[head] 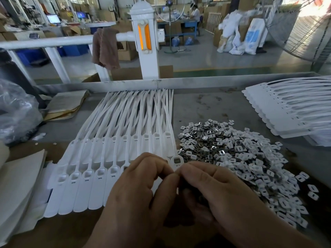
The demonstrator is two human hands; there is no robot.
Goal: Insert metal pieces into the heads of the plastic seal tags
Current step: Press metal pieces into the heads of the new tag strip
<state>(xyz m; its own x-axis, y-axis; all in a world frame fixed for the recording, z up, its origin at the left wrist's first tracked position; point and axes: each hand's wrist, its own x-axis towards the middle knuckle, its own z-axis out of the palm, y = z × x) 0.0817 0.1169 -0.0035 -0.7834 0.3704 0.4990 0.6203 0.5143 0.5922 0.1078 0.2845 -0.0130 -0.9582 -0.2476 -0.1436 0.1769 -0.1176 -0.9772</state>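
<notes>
L hand (141,187) & R hand (216,187) curl tip-to-tip, can't tell what's pinched, just short of end tag head (177,160), tags (125,122) lying lengthwise away, pieces (232,154) nearer R.

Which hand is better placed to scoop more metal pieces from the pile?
Probably the right hand: the pile of metal pieces lies just beside it, while the left hand sits over the row of white seal tags, farther away.
</notes>
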